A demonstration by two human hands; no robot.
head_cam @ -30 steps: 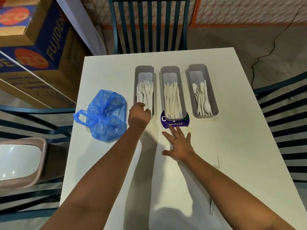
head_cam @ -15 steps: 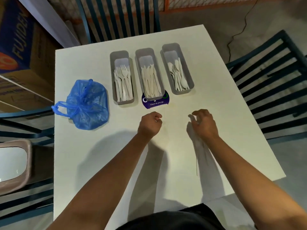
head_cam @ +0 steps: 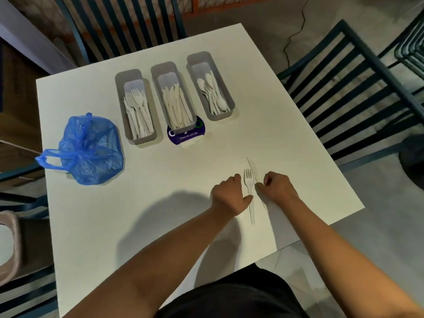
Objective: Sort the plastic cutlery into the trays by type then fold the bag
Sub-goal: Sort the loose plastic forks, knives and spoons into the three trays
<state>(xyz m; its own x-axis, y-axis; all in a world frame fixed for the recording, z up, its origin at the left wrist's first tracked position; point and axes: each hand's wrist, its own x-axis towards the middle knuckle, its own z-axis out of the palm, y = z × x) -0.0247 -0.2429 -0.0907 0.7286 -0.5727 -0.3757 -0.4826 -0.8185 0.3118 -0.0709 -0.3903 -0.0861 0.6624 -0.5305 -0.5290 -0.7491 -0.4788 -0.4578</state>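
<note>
Three grey trays stand side by side at the far middle of the white table point(head_cam: 146, 180): the fork tray point(head_cam: 119, 88), the knife tray point(head_cam: 156, 73) and the spoon tray point(head_cam: 192, 63), each with several white pieces. A crumpled blue plastic bag point(head_cam: 89, 150) lies at the left. A white fork point(head_cam: 248, 180) and a thin white knife point(head_cam: 252, 167) lie close together near the right front. My left hand point(head_cam: 227, 196) is curled, its thumb on the fork's handle. My right hand point(head_cam: 278, 188) is curled, its fingertips on the knife.
A purple round sticker point(head_cam: 187, 135) sits under the knife tray's near end. Dark slatted chairs stand at the far side point(head_cam: 119, 21) and right point(head_cam: 344, 72). A pink bin point(head_cam: 9, 244) is at the left. The table's right edge runs close to my right hand.
My left hand left the fork tray and came back right to the loose fork. My right hand closed on the knife. The camera turned right and down.
</note>
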